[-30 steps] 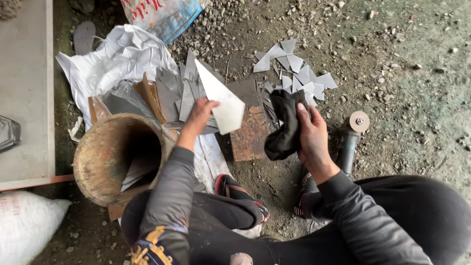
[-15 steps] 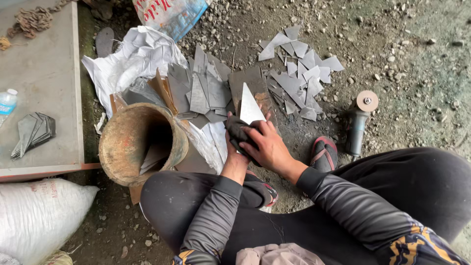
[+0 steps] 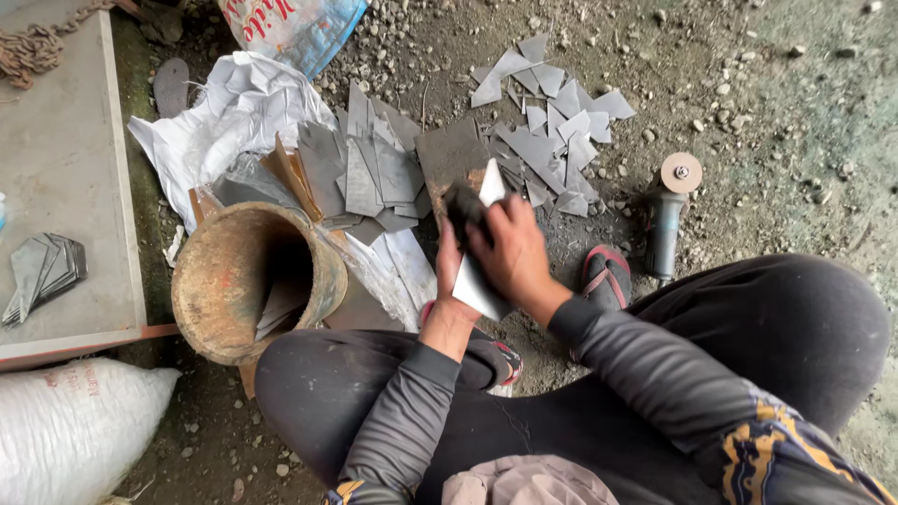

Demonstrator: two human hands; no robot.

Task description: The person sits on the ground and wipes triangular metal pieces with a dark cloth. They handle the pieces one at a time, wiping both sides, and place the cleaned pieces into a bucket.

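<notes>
- left hand [image 3: 447, 266] grips metal sheet [image 3: 475, 281]
- right hand [image 3: 510, 252] clenched on dark cloth [image 3: 462, 208], pressed to sheet
- rusty pipe [image 3: 248, 281] just left, angle grinder [image 3: 666, 220] right, cut pieces [image 3: 552, 140] beyond

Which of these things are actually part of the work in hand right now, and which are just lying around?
In hand:
- grey metal piece, held by the left hand
- dark cloth, pressed on it by the right hand

Lying about:
- angle grinder
- scattered metal pieces
- rusty pipe
- white sack
- chain
</notes>
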